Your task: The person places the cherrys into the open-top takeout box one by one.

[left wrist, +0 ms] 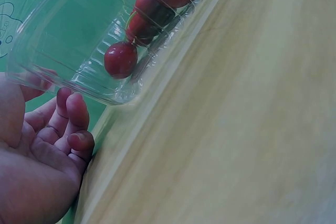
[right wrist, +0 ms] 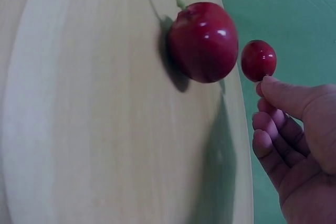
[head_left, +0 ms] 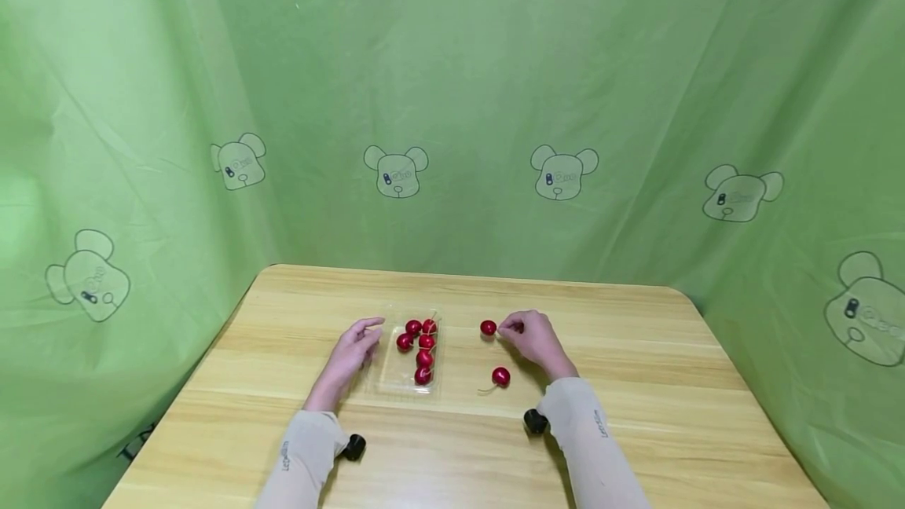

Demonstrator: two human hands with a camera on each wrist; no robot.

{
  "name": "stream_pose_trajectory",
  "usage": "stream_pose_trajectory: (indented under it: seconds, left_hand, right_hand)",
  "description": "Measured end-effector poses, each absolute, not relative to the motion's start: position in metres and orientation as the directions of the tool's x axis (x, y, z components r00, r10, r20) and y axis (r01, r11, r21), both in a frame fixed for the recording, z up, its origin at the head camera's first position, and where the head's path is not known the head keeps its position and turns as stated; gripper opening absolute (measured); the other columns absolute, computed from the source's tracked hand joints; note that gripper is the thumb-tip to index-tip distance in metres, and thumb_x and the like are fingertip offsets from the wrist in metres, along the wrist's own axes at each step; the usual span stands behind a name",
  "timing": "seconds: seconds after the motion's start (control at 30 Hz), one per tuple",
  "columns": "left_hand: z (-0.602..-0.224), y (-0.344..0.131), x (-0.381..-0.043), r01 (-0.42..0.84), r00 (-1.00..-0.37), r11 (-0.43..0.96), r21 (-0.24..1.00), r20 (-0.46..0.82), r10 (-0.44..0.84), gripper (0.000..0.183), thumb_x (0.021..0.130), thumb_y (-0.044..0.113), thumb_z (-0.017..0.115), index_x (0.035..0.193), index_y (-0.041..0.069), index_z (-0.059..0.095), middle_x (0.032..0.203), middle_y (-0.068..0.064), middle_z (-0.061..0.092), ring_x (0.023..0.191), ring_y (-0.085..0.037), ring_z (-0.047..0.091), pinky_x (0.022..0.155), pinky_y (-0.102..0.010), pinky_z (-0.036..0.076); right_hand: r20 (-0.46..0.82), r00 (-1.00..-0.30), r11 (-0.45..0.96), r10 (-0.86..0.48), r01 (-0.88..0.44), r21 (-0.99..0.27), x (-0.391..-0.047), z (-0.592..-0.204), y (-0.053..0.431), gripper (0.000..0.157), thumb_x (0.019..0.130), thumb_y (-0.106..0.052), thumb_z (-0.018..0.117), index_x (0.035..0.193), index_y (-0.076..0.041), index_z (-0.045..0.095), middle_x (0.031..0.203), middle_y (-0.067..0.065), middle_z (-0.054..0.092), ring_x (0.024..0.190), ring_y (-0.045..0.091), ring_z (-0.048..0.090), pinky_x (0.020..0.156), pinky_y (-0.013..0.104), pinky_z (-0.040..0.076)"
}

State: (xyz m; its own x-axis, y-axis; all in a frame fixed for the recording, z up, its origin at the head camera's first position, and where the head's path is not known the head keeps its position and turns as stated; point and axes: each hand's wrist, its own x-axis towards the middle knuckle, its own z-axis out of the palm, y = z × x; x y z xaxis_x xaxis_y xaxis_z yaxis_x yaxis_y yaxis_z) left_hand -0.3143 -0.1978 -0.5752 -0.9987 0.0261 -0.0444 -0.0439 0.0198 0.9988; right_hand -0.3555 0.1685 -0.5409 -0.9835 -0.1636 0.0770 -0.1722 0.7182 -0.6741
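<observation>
My right hand (head_left: 533, 338) pinches a red cherry (head_left: 488, 328) with thumb and index fingertip meeting at its edge; in the right wrist view the pinched cherry (right wrist: 258, 60) sits right at the fingertips. Nearer to me lies a second loose cherry (head_left: 500, 377) with its stem toward the left, large in the foreground of the right wrist view. A clear plastic tray (head_left: 392, 388) holds several red cherries (head_left: 424, 359), most in a column along its right side. My left hand (head_left: 355, 348) is at the tray's left edge, fingers loosely bent, with nothing in its grasp.
The wooden table (head_left: 636, 415) has rounded far corners. Behind it and on both sides hangs a green curtain (head_left: 467, 85) printed with bear heads. A black wrist camera (head_left: 355, 447) sticks out from the left sleeve, another black camera (head_left: 535, 421) from the right.
</observation>
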Motion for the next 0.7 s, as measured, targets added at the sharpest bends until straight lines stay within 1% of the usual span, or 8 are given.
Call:
stream_pose_trajectory:
  seconds: [0.17,0.3,0.53,0.7]
  left_hand:
    - [-0.575,-0.198,-0.315,-0.044,-0.999,0.024,0.999,-0.044,0.022,0.04,0.106,0.018,0.058,0.143,0.003,0.057,0.09,-0.004,0.056,0.068,-0.012,0.049,0.057,-0.02,0.04]
    - [-0.575,-0.198,-0.315,-0.042,-0.999,0.029,0.999,-0.042,0.023,0.04,0.107,0.018,0.058,0.143,0.003,0.056,0.09,-0.005,0.056,0.069,-0.012,0.05,0.057,-0.02,0.04]
    - [-0.575,-0.198,-0.314,-0.042,-0.999,0.032,0.999,-0.043,0.019,0.04,0.106,0.018,0.059,0.143,0.003,0.057,0.09,-0.003,0.056,0.069,-0.012,0.051,0.058,-0.02,0.041]
    - [-0.576,-0.199,-0.314,-0.037,-0.999,0.033,0.999,-0.038,0.018,0.041,0.106,0.019,0.059,0.143,0.002,0.056,0.089,-0.004,0.056,0.068,-0.012,0.052,0.057,-0.02,0.041]
  right_hand:
    - [0.088,-0.981,0.713,-0.172,-0.185,-0.676,-0.355,-0.537,0.167,0.008,0.096,-0.015,0.074,0.097,-0.009,0.079,0.086,0.004,0.071,0.075,0.016,0.057,0.07,0.03,0.049]
    - [0.092,-0.978,0.707,-0.186,-0.198,-0.679,-0.353,-0.533,0.166,0.012,0.098,-0.016,0.073,0.099,-0.007,0.079,0.087,0.007,0.071,0.073,0.016,0.056,0.07,0.03,0.049]
    - [0.085,-0.981,0.689,-0.174,-0.183,-0.702,-0.351,-0.53,0.165,0.013,0.097,-0.019,0.073,0.099,-0.008,0.08,0.087,0.004,0.071,0.074,0.015,0.058,0.067,0.027,0.05]
    - [0.095,-0.979,0.659,-0.182,-0.193,-0.727,-0.349,-0.527,0.164,0.016,0.099,-0.018,0.071,0.103,-0.005,0.079,0.091,0.011,0.073,0.074,0.017,0.059,0.065,0.026,0.05]
